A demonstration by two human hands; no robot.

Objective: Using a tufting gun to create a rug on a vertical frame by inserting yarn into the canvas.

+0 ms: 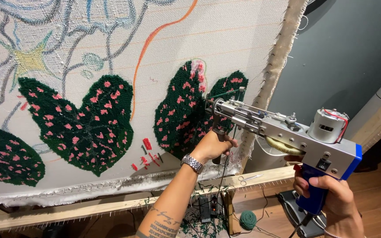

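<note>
A silver tufting gun (283, 128) with a blue rear handle points its needle at a stretched cream cloth (225, 39). My right hand (331, 198) grips the blue handle at the lower right. My left hand (212, 145), with a metal watch on the wrist, is closed around the gun's black front grip. The needle tip touches a dark green tufted leaf with pink spots (190, 110). A second green leaf with pink spots (84, 119) lies to its left, and a third (3, 154) at the far left.
The cloth is tacked on a wooden frame (111, 205) with rows of sharp nails. Scissors (248, 178) rest on the frame's bottom rail. A ball of green yarn (248, 219) and yarn scraps lie on the wooden floor below. A grey wall stands at the right.
</note>
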